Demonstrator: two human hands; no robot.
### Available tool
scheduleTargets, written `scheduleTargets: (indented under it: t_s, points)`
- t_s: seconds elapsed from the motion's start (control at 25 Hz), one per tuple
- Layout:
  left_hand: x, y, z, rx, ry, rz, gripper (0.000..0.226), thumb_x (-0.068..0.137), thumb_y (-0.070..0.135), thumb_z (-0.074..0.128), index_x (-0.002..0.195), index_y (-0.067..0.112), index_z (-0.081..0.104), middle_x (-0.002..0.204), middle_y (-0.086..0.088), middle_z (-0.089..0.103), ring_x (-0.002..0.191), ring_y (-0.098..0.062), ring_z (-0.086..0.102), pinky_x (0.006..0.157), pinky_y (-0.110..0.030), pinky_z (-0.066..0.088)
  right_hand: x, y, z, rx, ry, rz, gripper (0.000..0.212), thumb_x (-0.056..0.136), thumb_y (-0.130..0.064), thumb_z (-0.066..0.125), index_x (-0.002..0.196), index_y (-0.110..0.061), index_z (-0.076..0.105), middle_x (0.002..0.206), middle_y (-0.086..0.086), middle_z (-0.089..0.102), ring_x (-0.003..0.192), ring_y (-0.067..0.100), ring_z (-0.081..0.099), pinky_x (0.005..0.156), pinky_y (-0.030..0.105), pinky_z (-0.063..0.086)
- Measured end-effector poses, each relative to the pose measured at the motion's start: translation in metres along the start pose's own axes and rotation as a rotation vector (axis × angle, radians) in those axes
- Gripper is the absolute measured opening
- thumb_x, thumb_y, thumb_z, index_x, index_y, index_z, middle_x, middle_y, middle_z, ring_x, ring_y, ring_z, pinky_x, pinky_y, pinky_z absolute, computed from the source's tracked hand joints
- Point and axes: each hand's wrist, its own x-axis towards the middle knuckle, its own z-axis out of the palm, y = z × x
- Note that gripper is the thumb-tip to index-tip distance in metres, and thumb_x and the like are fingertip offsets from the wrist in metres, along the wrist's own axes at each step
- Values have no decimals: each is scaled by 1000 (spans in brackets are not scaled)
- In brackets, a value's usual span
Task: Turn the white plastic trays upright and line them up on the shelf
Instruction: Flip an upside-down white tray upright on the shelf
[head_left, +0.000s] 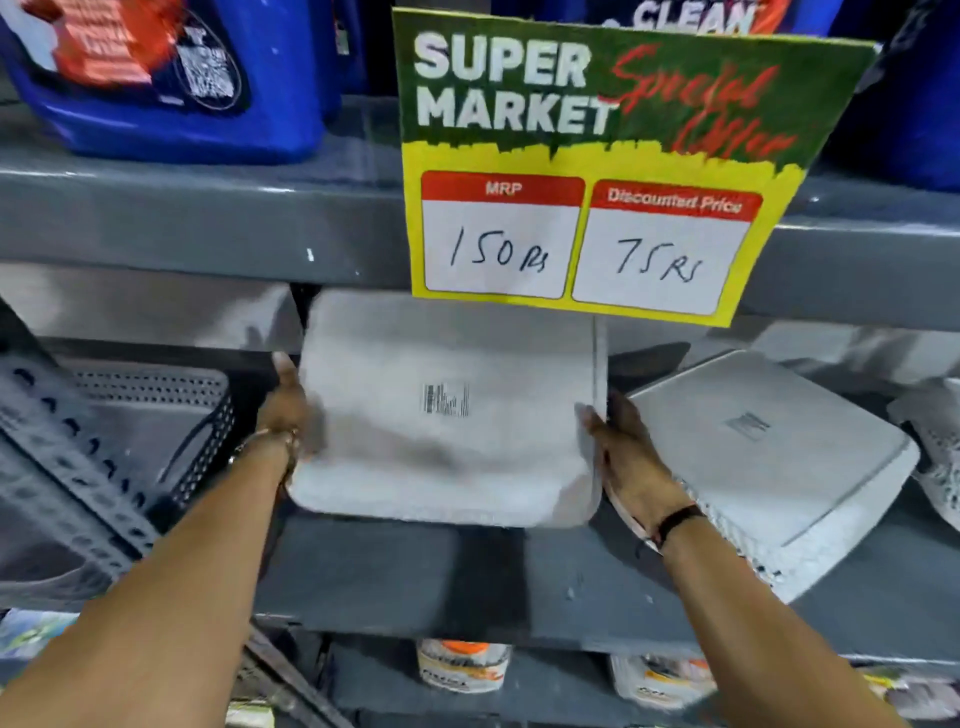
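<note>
Your left hand (283, 410) and right hand (631, 457) clasp an upended white tray (447, 410) by its sides; next, stand it squarely on the shelf (415, 577).

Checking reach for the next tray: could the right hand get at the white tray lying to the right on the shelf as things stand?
Probably yes, once it lets go. The right hand grips the held tray by its right edge, and the second tray lies just beside it, with nothing between them.
</note>
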Motion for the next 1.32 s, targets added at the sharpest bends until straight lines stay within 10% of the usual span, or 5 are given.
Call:
scheduleTargets:
  t_s: [0.16,0.52,0.72,1.08,1.32]
  points:
    - [-7,26,-7,-506,-199,-2,79,85,69,7,111,22,65,107,2,75,93,-23,67,87,-42,49,-1,-33,-18,342,-26,-23,35,95,-36,33,107,-18,60,105,-4,70,104,12,63,93,29,51]
    - [-29,-1,-22,371,-12,-157,36,97,2,38,63,2,50,23,5,53,28,-2,56,27,-18,40,-27,6,-25,-249,154,145,10,83,-1,55,89,4,62,101,31,64,95,45,61,90,56,47]
    - [-21,-26,-17,436,28,-298,36,97,-8,27,128,-17,42,123,-26,59,112,-19,64,36,-11,50,-36,24,-28,-608,85,114,25,78,4,56,102,-1,61,105,23,67,98,36,63,92,55,48]
    - [-37,18,55,1039,222,25,48,90,15,48,133,-4,41,140,-28,38,129,-41,36,105,-46,36,-14,-21,-44,-898,236,-320,47,82,-26,63,120,-2,51,110,16,61,100,29,60,87,40,53]
    - [-97,68,227,421,-324,-68,36,96,14,41,72,-8,57,30,-7,60,26,-10,58,31,-12,46,50,-79,-212,-1079,461,-408,31,92,-15,48,101,12,60,106,33,64,102,43,59,88,44,44]
